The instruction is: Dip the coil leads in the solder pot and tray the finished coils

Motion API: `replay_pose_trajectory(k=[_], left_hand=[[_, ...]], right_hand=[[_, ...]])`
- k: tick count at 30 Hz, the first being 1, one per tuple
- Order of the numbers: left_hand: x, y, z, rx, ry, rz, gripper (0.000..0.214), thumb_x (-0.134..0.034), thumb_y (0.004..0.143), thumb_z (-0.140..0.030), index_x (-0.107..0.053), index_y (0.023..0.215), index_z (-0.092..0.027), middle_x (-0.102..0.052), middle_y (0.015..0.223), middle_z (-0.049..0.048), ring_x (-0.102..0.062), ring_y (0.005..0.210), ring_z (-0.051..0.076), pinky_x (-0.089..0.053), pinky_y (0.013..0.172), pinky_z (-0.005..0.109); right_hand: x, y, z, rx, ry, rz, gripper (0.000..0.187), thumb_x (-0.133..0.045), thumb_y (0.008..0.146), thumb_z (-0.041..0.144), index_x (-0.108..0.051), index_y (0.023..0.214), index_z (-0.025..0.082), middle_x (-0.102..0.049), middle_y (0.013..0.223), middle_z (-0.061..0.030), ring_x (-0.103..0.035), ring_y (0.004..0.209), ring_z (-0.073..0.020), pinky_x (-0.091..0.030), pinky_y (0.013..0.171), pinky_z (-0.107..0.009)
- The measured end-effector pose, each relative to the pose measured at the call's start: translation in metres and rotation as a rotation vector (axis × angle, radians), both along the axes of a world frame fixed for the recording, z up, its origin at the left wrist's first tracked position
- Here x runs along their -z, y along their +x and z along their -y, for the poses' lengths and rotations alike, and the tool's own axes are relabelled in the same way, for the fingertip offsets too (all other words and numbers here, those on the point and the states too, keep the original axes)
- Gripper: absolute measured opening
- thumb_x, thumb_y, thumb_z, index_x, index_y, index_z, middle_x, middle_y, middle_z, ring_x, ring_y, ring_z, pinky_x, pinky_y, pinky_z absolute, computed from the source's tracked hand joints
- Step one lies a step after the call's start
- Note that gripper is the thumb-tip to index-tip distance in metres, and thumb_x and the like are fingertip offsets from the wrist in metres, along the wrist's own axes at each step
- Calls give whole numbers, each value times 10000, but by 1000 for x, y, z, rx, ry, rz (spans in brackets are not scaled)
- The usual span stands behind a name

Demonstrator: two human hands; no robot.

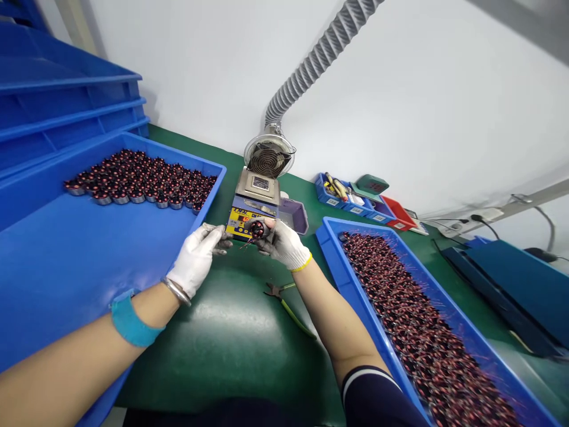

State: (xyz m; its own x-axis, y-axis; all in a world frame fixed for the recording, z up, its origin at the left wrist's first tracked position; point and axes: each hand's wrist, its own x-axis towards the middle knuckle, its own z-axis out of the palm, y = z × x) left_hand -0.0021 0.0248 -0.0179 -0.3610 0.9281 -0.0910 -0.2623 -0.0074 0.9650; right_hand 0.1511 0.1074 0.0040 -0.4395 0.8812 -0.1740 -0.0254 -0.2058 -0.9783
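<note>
My right hand [282,242], in a white glove with dark fingertips, is closed on a small round wound coil [256,229] with red-copper wire, held just in front of the solder pot [253,204]. My left hand [198,258], also gloved, sits a little to the left with its fingertips pinched together near thin wire leads that trail from the coil; what they pinch is too small to make out. A metal bangle and a blue wrist strap are on my left arm.
A blue tray [62,267] at left holds rows of coils at its far end. A blue tray [355,284] at right is full of coils. Green-handled cutters [288,308] lie on the green mat. A fume hose [320,56] hangs above the pot. Small parts bins [355,204] stand behind.
</note>
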Motion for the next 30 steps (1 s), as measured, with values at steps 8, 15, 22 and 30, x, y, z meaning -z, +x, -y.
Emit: replay_pose_trajectory(k=[8,15,22,30], left_hand=[[3,0,3,315,-33,-41,509,-530,728,-633,-599,896,-157,-657,911,78,-641,806,217,-512,661,304],[4,-1,-1,152,-184,-61,617,-475,728,-684,-569,981,-130,-653,900,97,-641,719,196,-485,591,286],[0,3,3,280,-300,-211,535,-477,743,-644,-550,955,-159,-656,842,64,-632,710,187,-473,605,284],[12,-2,0,398,-208,-538,623,-467,752,-620,-568,1120,-128,-666,1007,113,-621,914,261,-463,809,363]], right_hand=[[-1,-5,0,18,-253,-116,161,-575,778,361,-590,819,207,-633,707,-2,-581,576,-106,-451,473,-182],[-10,-7,-16,88,-255,-195,162,-566,808,349,-551,804,187,-576,582,34,-530,451,-82,-356,367,-148],[-49,-11,-96,212,47,8,312,-529,836,480,-514,768,176,-514,525,45,-404,346,-50,-366,355,-160],[-69,-23,-155,197,546,641,401,-448,852,500,-611,756,146,-585,642,-35,-572,578,-136,-491,601,-261]])
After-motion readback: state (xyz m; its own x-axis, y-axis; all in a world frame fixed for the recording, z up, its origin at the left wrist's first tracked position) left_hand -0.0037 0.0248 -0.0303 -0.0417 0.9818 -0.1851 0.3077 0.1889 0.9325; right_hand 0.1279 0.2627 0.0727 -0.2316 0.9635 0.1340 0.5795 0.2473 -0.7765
